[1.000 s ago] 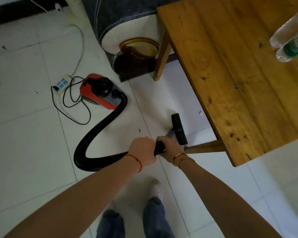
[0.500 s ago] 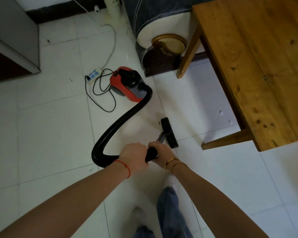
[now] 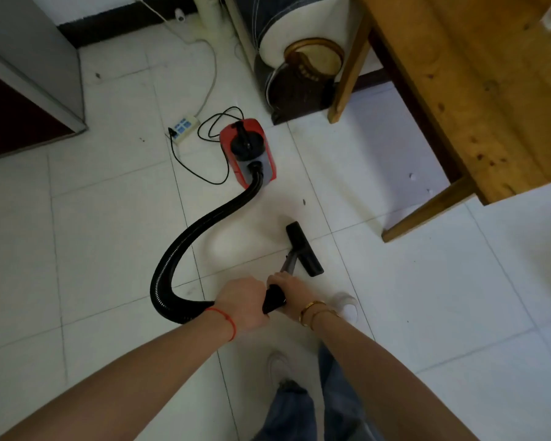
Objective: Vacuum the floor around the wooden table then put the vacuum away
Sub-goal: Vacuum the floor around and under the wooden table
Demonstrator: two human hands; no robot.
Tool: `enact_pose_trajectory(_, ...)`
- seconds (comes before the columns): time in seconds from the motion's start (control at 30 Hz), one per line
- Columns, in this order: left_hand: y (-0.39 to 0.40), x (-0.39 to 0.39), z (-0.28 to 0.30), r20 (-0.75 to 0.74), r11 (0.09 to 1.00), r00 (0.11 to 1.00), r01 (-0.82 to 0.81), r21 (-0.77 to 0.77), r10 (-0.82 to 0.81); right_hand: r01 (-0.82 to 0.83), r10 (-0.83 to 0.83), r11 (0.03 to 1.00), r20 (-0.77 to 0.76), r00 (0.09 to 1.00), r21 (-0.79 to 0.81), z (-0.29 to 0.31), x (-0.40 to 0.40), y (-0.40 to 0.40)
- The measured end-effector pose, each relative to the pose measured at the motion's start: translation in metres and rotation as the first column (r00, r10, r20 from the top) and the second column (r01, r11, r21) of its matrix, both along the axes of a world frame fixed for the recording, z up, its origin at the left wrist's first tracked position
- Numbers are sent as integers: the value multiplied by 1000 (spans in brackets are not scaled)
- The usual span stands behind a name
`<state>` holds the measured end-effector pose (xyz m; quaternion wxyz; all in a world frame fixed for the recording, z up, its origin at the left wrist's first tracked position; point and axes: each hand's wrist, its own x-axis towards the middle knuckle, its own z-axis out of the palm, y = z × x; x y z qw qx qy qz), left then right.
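A: Starting with the biggest thing, where does the wooden table [image 3: 477, 78] stand?
B: Far right. One leg [image 3: 427, 211] slants down to the white tile floor [image 3: 77, 249], right of the floor nozzle.

A: Beside it?
B: A sofa end [image 3: 296, 52] at the far middle, and a grey cabinet [image 3: 29, 74] at the far left.

A: And the vacuum?
B: Its red canister [image 3: 252, 154] sits on the floor left of the table's far leg, well beyond the hands. A black ribbed hose [image 3: 185, 246] curves from it leftward and nearward, ending under the left hand. A thin black cord [image 3: 201, 173] loops to a white power strip [image 3: 183, 130] just left of the canister.

A: The hands?
B: Both are closed around the black handle [image 3: 274, 300]. The left hand [image 3: 242, 302] grips the near end where the hose joins; the right hand [image 3: 291, 291] wraps it just right of that, almost touching the left.

A: The nozzle?
B: A grey tube [image 3: 288, 265] runs from the handle to the black floor nozzle [image 3: 304, 249], flat on the tiles just beyond the right hand.

A: Smaller things?
B: A white shoe [image 3: 345, 305] lies right of the right wrist.
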<state>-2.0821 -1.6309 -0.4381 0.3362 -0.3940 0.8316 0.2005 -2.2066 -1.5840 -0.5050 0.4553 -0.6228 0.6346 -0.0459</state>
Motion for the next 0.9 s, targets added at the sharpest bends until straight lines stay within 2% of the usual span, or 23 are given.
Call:
enact_pose_trajectory(0.33, 48, -74, 3, -52, 975, 974, 221, -20, -221, 210, -210, 978, -13, 978, -1, -8, -62, 70)
enact_pose_trajectory(0.7, 97, -188, -24, -115, 967, 960, 256, -7, -255, 242, -242, 970, -92, 966, -8, -23, -181, 126)
enact_pose_trajectory(0.9, 130, -256, -15, -106, 965, 962, 259, 48, -253, 198, -198, 980, -26, 980, 3, -12, -252, 164)
